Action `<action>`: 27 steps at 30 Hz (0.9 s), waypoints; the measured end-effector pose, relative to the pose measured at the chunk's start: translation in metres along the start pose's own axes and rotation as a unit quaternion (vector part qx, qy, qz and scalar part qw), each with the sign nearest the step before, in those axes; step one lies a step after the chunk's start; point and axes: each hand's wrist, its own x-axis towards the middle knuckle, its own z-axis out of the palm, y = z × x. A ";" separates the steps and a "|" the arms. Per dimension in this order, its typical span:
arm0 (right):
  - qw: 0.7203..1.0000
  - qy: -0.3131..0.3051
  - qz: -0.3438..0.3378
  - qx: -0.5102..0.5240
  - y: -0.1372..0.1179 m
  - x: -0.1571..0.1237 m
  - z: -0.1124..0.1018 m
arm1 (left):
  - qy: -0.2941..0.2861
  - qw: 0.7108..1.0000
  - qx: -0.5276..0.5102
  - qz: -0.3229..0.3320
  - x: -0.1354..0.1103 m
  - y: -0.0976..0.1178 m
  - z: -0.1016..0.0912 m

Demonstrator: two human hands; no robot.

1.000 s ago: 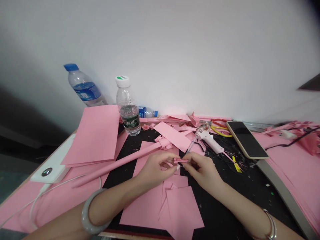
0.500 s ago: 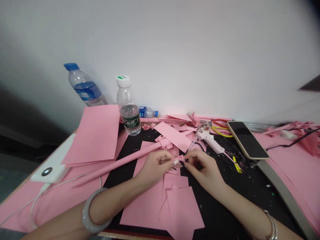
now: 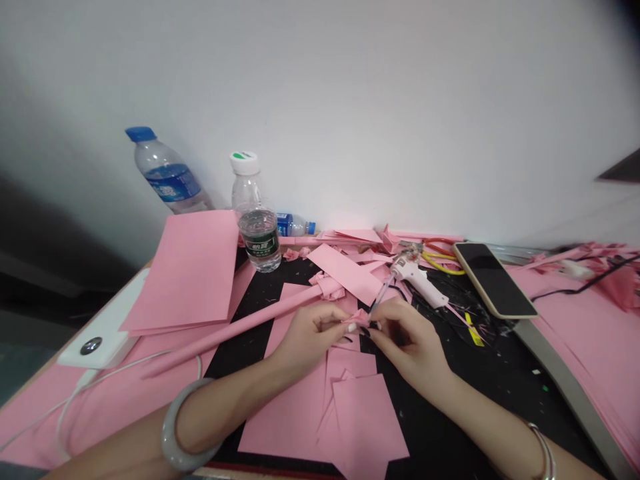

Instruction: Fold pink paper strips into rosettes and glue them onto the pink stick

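Note:
Between my fingertips is a small folded piece of pink paper [image 3: 359, 316]. My left hand [image 3: 313, 333] pinches its left side, thumb and fingers closed. At its right side my right hand [image 3: 405, 337] also pinches it, partly hiding the edge. Just beyond lies a rolled pink paper tube [image 3: 240, 327] with a folded paper flower [image 3: 330, 287] at its end. Under and in front of my hands are pink paper sheets [image 3: 285, 413] and small cut squares [image 3: 370, 413]. A white hot glue gun [image 3: 417, 279] rests behind my right hand, its nozzle toward the folded piece.
A water bottle [image 3: 260, 233] stands behind, with a blue-capped bottle [image 3: 173, 177] further left. A phone [image 3: 495, 280] and scissors with yellow and red handles [image 3: 445, 263] lie right. A white power bank [image 3: 95, 343] with a cable is left. Pink paper stacks flank both sides.
The folded paper has been turned slightly between my fingertips and shows more of its folds. Both hands keep nearly the same place and grip.

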 end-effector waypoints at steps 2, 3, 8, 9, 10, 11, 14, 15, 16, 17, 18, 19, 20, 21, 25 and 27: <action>1.000 -0.013 -0.024 -0.011 -0.001 0.001 0.000 | -0.003 1.000 0.007 0.012 0.000 0.000 0.000; 0.999 -0.015 -0.027 -0.014 -0.002 0.001 0.000 | -0.003 1.000 0.011 0.017 -0.001 0.001 0.000; 1.000 -0.013 -0.006 -0.017 0.001 0.002 -0.001 | 0.004 0.999 0.029 0.033 -0.002 0.003 0.001; 1.000 -0.015 -0.007 -0.014 0.001 0.002 -0.001 | 0.003 0.999 0.034 0.034 -0.002 0.003 0.001; 1.000 -0.018 -0.009 -0.011 0.001 0.002 -0.001 | 0.000 0.999 0.037 0.032 -0.002 0.003 0.001; 1.000 -0.020 -0.010 -0.007 0.002 0.002 -0.001 | -0.005 0.999 0.040 0.028 -0.002 0.003 0.000; 1.000 -0.015 -0.011 0.004 0.002 0.001 -0.001 | -0.028 0.998 0.048 0.019 -0.002 0.002 0.000; 1.000 -0.010 -0.011 0.007 0.002 0.001 -0.001 | -0.038 0.998 0.050 0.017 -0.002 0.002 0.000; 1.000 -0.006 -0.011 0.008 0.002 0.001 -0.001 | -0.047 0.998 0.048 0.015 -0.002 0.002 0.000; 1.000 -0.003 -0.013 0.008 0.002 0.001 0.000 | -0.056 0.997 0.045 0.011 -0.003 0.002 0.000; 1.000 -0.001 -0.015 0.007 0.002 0.001 0.000 | -0.061 0.997 0.043 0.008 -0.003 0.003 0.000; 1.000 0.000 -0.018 0.007 0.001 0.002 0.000 | -0.063 0.997 0.043 0.005 -0.004 0.003 0.000; 1.000 0.000 -0.022 0.006 0.001 0.003 0.000 | -0.063 0.997 0.045 0.004 -0.004 0.004 0.000; 1.000 0.001 -0.029 0.003 0.000 0.003 0.000 | -0.061 0.997 0.050 0.004 -0.004 0.004 0.000; 0.997 0.002 -0.070 -0.024 -0.002 0.005 -0.003 | -0.057 0.996 0.068 0.010 -0.005 0.005 0.000; 0.994 -0.004 -0.100 -0.050 -0.001 0.004 -0.004 | -0.050 0.996 0.069 0.013 -0.005 0.006 0.000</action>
